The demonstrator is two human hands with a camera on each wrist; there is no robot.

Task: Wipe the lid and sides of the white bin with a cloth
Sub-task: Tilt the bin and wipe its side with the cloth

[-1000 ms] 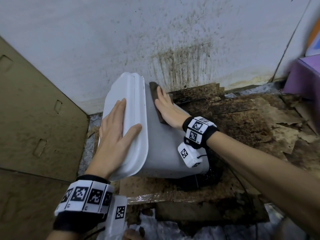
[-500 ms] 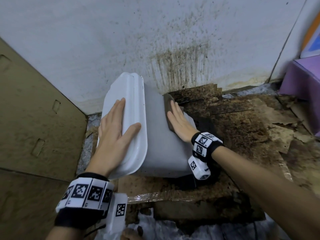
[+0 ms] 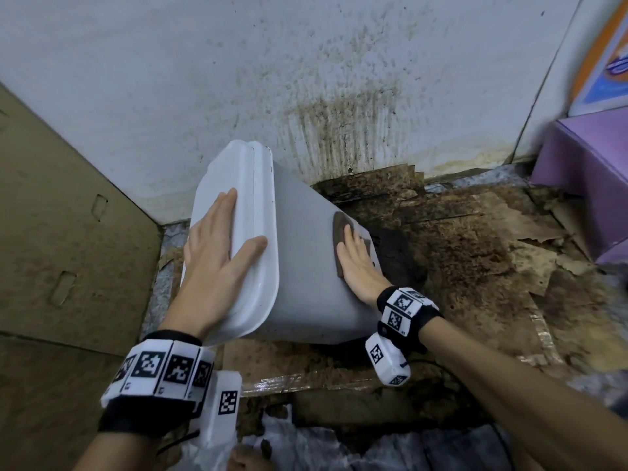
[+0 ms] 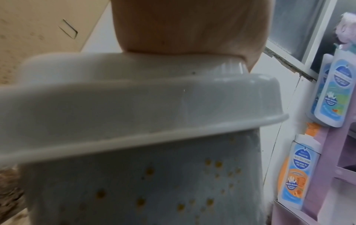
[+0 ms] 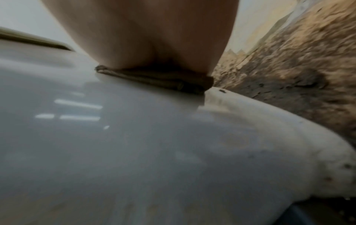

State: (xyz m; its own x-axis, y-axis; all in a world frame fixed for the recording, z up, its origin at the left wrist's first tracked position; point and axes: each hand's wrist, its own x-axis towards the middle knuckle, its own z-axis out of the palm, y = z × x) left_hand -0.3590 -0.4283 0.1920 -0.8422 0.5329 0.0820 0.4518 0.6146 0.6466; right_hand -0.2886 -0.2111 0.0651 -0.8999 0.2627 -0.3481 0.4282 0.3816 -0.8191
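Observation:
The white bin [image 3: 306,266] is tilted over to the left, its lid [image 3: 251,205] facing left and one side facing up. My left hand [image 3: 221,246] lies flat on the lid with straight fingers and the thumb over the lid's rim. My right hand [image 3: 356,260] presses a dark brown cloth [image 3: 339,229] flat against the bin's upward side, near its base end. In the right wrist view the folded cloth [image 5: 159,80] shows under my palm on the bin's side [image 5: 134,144]. The left wrist view shows the lid's rim [image 4: 134,106] and yellow specks on the bin wall [image 4: 154,190].
A stained white wall [image 3: 306,79] stands right behind the bin. Brown cardboard [image 3: 61,232] leans at the left. Dirty, torn cardboard [image 3: 475,260] covers the floor to the right. A purple box [image 3: 584,178] sits at the far right, with soap bottles [image 4: 296,175] on a purple shelf.
My right hand has slid the cloth along the bin's side, from near the lid towards the base and towards me. The left hand has stayed on the lid.

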